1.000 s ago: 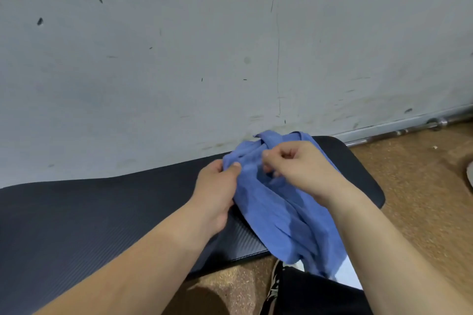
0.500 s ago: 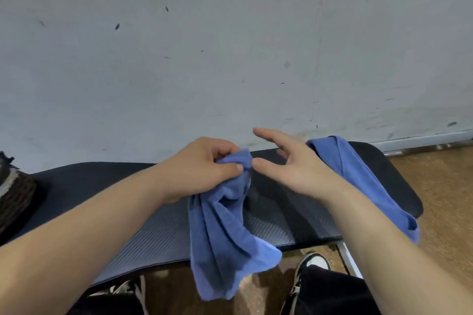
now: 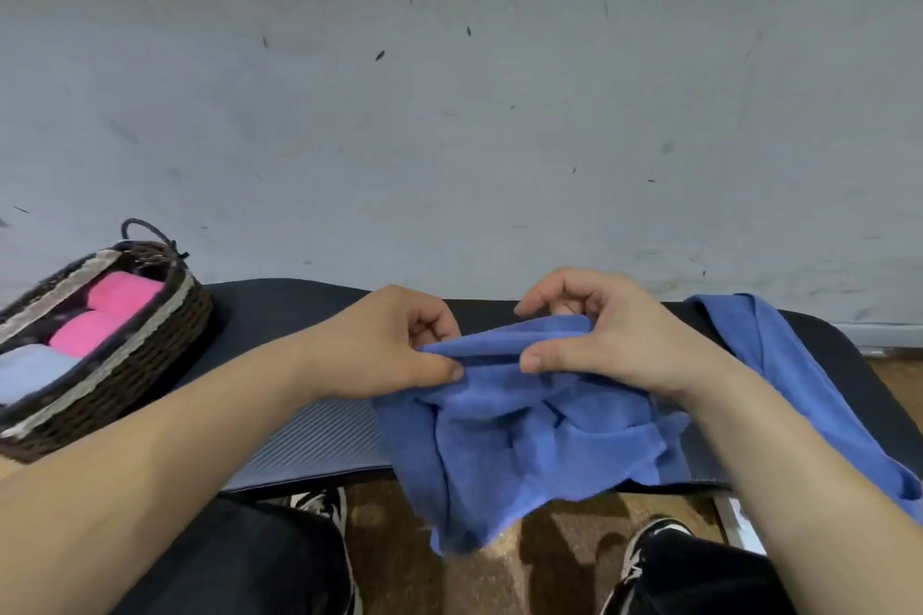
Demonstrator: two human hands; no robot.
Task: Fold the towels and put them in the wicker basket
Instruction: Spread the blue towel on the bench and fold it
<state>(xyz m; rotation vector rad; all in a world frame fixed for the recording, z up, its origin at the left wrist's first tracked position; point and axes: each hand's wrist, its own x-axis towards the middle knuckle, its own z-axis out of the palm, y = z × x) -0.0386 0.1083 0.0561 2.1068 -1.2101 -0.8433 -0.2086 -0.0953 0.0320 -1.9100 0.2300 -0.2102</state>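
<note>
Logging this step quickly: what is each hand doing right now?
Left hand: closed, pinching the top edge of the crumpled blue cloth towel.
Right hand: closed, gripping that same edge.

Now right grip [image 3: 614,340], too, on blue towel [image 3: 524,429].

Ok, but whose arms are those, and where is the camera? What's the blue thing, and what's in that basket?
There is no machine here, just a person. The camera sits on their head and looks down, so you see their own arms. The left hand and the right hand each pinch the top edge of a blue towel, which hangs over the front of a dark mat. A second blue towel lies on the mat to the right. On the left stands a wicker basket with two pink rolled towels and a pale blue one inside. Below are the person's shoes.
</note>
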